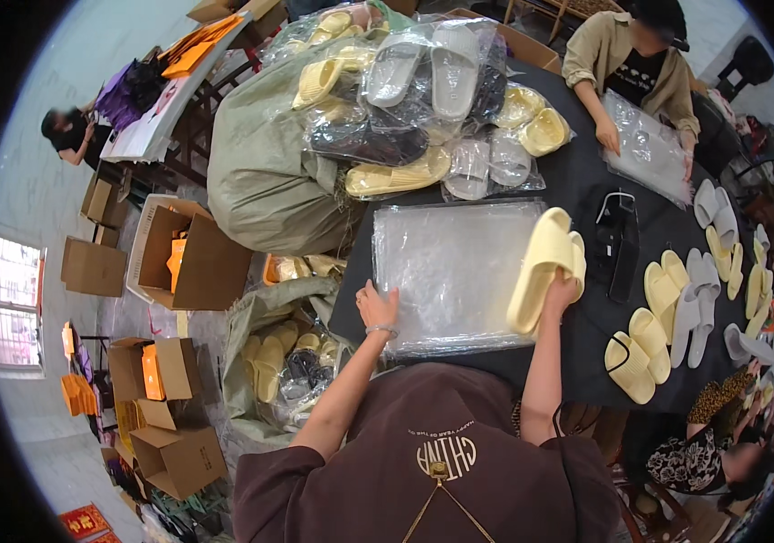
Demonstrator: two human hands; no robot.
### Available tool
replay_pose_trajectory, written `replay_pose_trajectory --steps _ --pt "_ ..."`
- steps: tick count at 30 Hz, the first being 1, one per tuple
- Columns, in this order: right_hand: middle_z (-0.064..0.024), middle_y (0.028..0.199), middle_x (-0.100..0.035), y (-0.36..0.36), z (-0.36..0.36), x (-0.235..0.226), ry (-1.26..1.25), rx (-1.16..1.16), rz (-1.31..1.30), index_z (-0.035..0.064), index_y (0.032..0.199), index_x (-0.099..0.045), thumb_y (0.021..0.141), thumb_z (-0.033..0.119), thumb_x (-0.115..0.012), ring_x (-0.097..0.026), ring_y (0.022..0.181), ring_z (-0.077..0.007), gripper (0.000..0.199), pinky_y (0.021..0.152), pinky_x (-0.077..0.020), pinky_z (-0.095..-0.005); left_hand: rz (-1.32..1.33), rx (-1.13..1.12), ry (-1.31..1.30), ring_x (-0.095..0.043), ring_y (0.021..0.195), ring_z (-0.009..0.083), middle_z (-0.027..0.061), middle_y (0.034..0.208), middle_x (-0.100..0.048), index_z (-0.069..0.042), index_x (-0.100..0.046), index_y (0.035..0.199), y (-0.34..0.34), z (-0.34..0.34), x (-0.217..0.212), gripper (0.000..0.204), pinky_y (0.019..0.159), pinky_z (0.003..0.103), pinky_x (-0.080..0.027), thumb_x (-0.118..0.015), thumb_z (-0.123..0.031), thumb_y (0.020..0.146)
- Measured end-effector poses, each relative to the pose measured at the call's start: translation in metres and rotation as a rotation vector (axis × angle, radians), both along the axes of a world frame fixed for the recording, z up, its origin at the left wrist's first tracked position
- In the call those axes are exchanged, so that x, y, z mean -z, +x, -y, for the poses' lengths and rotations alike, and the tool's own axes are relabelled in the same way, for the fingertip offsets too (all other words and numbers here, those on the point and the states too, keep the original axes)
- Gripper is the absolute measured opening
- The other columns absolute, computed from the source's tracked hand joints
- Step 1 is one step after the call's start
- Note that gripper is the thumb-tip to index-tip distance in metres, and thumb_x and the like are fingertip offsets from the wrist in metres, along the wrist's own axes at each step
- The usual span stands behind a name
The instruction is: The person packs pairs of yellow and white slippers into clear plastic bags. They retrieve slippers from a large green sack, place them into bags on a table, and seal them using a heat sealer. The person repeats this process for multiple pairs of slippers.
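Observation:
A pair of pale yellow slippers (541, 269) is in my right hand (563, 291), its fingers closed around them. The slippers stand tilted over the right edge of a stack of clear plastic bags (455, 271). At the left edge of that stack rests my left hand (376, 306), thumb and fingers apart, with nothing seen in it. The bags lie flat on a black-covered table (514, 366) in front of me.
Bagged slippers (423, 81) are heaped on a large green sack at the far side. More slippers (663, 299) and a black device (617, 244) lie to the right. Across the table, a person (631, 63) handles a clear bag. Cardboard boxes (215, 258) stand left.

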State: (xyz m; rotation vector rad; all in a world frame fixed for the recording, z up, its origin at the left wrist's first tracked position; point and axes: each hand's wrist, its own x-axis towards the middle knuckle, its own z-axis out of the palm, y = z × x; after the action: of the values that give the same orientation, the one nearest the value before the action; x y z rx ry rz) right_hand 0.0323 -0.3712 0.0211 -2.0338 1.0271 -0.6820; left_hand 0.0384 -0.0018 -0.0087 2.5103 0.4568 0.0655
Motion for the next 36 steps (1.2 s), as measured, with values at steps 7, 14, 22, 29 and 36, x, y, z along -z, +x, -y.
replay_pose_trajectory --steps 7,14,22,29,36 --pt "-0.0255 0.081 -0.062 -0.011 0.045 -0.020 0.239 -0.022 -0.006 -0.0133 0.088 -0.060 0.085 0.028 -0.057 -0.059 0.076 -0.0329 0.042 0.071 -0.0434 -0.0399 -0.227 -0.228 -0.165 -0.048 0.111 0.0345 0.0200 0.117 -0.051 -0.001 -0.051 0.115 0.031 0.004 -0.012 0.072 0.091 0.047 -0.040 -0.073 -0.050 0.067" --pt "-0.0241 0.083 -0.061 -0.035 0.006 -0.020 0.270 -0.262 -0.138 -0.0111 0.092 -0.057 0.083 0.012 -0.044 -0.060 0.079 -0.0322 0.028 0.073 -0.0438 -0.0397 -0.313 0.044 -0.057 -0.056 0.099 0.0358 0.0207 0.101 -0.061 0.003 -0.061 0.092 0.045 -0.007 -0.009 0.061 0.083 0.043 -0.045 -0.076 -0.048 0.063" --pt "-0.0187 0.090 -0.064 -0.097 -0.022 -0.035 0.385 -0.267 -0.087 -0.0057 0.101 -0.057 0.086 0.006 -0.047 -0.061 0.084 -0.0259 0.022 0.073 -0.0447 -0.0345 -0.311 0.091 -0.660 -0.063 0.084 0.0198 0.0134 0.095 -0.066 0.005 -0.059 0.102 0.047 -0.032 -0.008 0.057 0.074 0.033 -0.048 -0.079 -0.035 0.066" --pt "-0.0185 0.099 -0.060 -0.073 -0.101 -0.062 -0.162 -0.540 -0.052 0.0020 0.101 -0.058 0.068 0.003 -0.055 -0.054 0.096 -0.0370 0.033 0.076 -0.0458 -0.0443 -0.203 0.100 -0.419 -0.064 0.088 0.0288 0.0189 0.096 -0.065 0.006 -0.060 0.099 0.043 -0.023 0.004 0.056 0.076 0.037 -0.048 -0.077 -0.035 0.066" --pt "-0.0109 0.085 -0.061 -0.006 -0.180 -0.003 -0.536 -0.822 0.063 0.0048 0.074 -0.061 0.068 0.011 -0.059 -0.054 0.091 -0.0311 0.009 0.072 -0.0473 -0.0430 -0.165 0.114 -0.235 -0.062 0.089 0.0357 0.0227 0.092 -0.064 0.003 -0.060 0.097 0.046 -0.031 0.027 0.054 0.076 0.040 -0.048 -0.076 -0.036 0.064"
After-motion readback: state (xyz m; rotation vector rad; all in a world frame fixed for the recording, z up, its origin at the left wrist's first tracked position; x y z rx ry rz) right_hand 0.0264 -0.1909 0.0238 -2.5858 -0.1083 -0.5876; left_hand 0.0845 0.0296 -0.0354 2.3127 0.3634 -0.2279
